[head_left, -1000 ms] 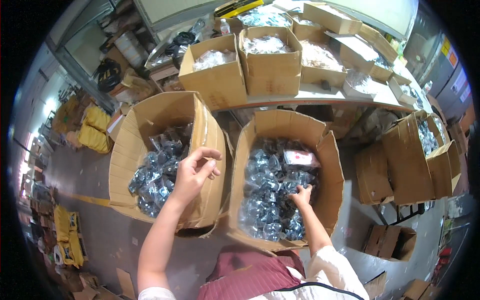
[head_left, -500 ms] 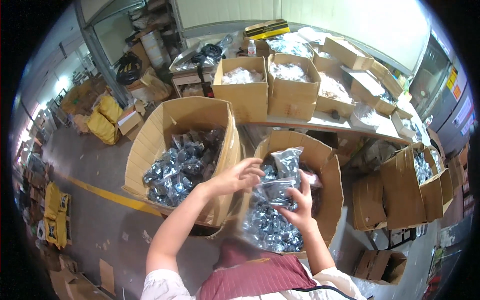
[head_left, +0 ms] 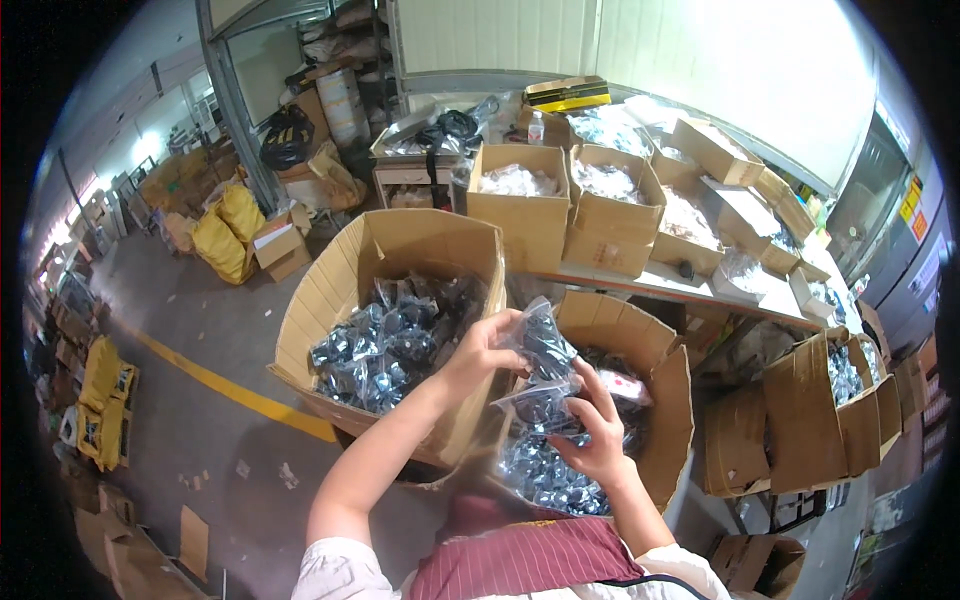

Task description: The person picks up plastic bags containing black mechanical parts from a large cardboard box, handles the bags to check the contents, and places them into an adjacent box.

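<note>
Over the right-hand carton (head_left: 672, 415), both of my hands are on clear zip bags with dark items inside. My left hand (head_left: 487, 352) has its fingers closed on the edge of the upper bag (head_left: 548, 345). My right hand (head_left: 600, 430) grips the lower bag (head_left: 540, 408) between thumb and fingers, and its fingertips also touch the upper one. What the dark items are, I cannot make out. Beneath my hands, the carton holds many similar shiny bags (head_left: 550, 475), with a pink and white packet (head_left: 625, 388) at its right side.
A second large carton (head_left: 300, 325) of dark bagged pieces stands to the left. Behind, a table (head_left: 660, 283) bears open boxes (head_left: 518, 218) of clear bags and a bottle (head_left: 536, 128). More cartons (head_left: 805, 410) stand at the right. A yellow line (head_left: 230, 388) crosses the floor.
My left hand, apart from the bags with fingers spread before, has closed on the upper bag. That bag has shifted left and tilted away from the lower one. The view has shifted slightly.
</note>
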Motion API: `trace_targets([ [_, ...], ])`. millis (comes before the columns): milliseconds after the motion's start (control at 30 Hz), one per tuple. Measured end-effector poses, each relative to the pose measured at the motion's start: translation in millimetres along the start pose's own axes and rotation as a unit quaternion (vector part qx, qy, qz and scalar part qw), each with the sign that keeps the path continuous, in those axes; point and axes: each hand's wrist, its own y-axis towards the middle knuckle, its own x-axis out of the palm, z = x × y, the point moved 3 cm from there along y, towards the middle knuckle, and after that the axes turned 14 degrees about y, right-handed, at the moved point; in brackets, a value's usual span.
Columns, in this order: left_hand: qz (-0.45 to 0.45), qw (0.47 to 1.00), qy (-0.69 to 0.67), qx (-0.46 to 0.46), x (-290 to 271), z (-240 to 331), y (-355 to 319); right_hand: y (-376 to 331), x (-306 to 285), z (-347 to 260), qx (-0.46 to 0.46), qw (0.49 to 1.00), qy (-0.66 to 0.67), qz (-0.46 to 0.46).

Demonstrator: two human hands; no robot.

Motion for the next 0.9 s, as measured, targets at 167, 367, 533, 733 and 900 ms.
trace_targets([
  [167, -0.001, 0.998, -0.055, 0.021, 0.0, 3.0, -0.9, 6.3, -0.3, -4.6, -0.006, 1.0, -0.025, 0.016],
  [367, 0.001, 0.999, -0.013, 0.039, -2.1, 3.9, -1.3, 12.4, -1.2, -11.3, -0.011, 0.999, -0.006, 0.039],
  [533, 0.057, 0.996, -0.048, 0.051, -6.3, 9.2, -1.1, 2.1, -10.4, 2.0, 0.021, 0.991, 0.041, 0.128],
  [733, 0.097, 0.994, -0.022, 0.049, -9.4, 13.5, -2.7, -20.2, -9.5, 28.1, 0.252, 0.853, 0.352, 0.292],
  [900, 0.1, 0.994, -0.004, 0.031, -7.6, 16.7, -3.1, -25.2, -14.4, 36.6, 0.245, 0.841, 0.365, 0.316],
])
